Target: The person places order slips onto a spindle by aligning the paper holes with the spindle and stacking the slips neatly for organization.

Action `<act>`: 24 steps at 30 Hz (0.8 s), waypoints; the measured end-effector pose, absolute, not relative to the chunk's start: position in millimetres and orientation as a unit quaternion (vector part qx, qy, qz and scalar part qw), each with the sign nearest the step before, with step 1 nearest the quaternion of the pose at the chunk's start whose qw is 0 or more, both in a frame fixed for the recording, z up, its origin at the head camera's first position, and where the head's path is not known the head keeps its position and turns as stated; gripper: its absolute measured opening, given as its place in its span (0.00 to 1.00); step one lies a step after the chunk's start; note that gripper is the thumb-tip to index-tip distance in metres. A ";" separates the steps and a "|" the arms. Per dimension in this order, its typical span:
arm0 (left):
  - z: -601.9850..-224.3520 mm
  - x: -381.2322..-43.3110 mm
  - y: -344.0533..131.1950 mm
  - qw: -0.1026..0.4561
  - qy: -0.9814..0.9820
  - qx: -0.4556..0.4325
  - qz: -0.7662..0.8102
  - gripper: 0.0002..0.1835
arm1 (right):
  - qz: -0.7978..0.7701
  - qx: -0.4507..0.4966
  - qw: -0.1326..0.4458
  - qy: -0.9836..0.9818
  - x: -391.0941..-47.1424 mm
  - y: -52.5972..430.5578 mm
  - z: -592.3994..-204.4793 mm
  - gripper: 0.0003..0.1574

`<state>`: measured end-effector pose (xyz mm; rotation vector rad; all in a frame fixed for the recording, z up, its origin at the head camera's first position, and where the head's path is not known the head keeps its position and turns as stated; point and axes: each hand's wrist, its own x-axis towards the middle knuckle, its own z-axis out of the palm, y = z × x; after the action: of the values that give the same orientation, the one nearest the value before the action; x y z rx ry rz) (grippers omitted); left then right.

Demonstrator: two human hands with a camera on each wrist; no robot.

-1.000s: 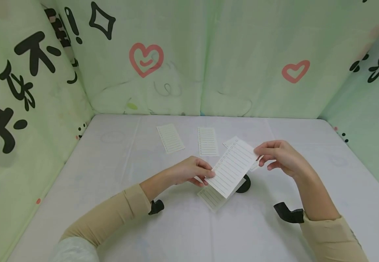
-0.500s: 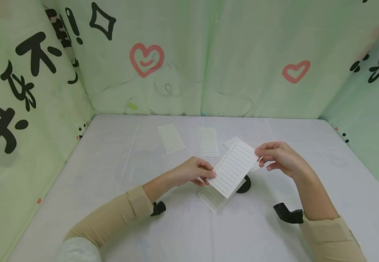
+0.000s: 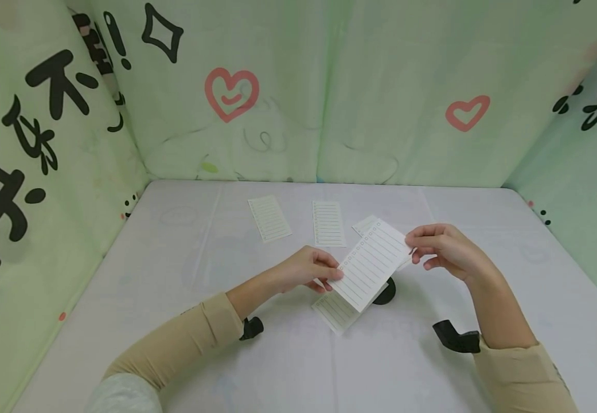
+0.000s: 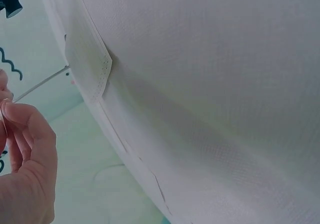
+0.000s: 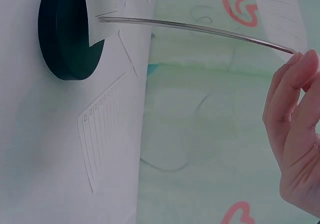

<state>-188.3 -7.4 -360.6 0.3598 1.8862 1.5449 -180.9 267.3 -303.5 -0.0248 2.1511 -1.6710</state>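
Barely anything changed: I see the held card [image 3: 370, 265] slip a tiny bit right. The left hand [image 3: 305, 269] and right hand [image 3: 448, 250] both pinch it, up above the surface [image 3: 277, 367], over a lower card [image 3: 335, 312]. So I think the work is hardly further on.

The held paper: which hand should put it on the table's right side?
Probably the right hand: it pinches the paper by its right corner, nearer that side; the left hand grips the left edge.
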 end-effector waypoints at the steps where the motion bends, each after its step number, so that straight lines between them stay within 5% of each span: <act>1: -361.0 -188.4 -7.1 0.332 0.722 0.138 0.591 0.09 | -0.601 -0.009 0.208 0.772 -181.0 267.6 -303.6 0.08; 24: -381.1 -188.3 2.8 0.266 0.783 0.160 0.540 0.06 | -0.559 -0.046 0.204 0.803 -180.4 268.2 -313.2 0.04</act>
<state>-188.3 2.8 -381.1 0.4319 2.1136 1.4574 -180.4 268.2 -313.2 -0.1274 2.2390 -1.5592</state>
